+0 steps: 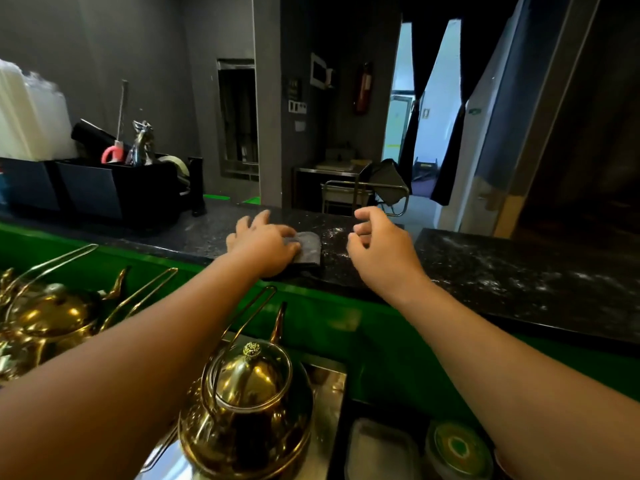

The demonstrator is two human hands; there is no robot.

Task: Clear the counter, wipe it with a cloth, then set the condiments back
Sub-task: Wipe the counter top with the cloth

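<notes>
Soft, limp cloth [308, 245] lies under my flat, pressing left fingers [263, 218]; I'd bear down mid-cloth; right fingers [367, 214] beside it hang loose, empty

The cloth [307, 249] is lying flat on the counter [485, 268], close to the near edge. It is grey and folded into a small thick pad. Its left part is hiding under the left hand [265, 245], which is resting on it. The counter is dark speckled stone, and pale whitish smears are showing on it just right of the cloth and further right.
</notes>
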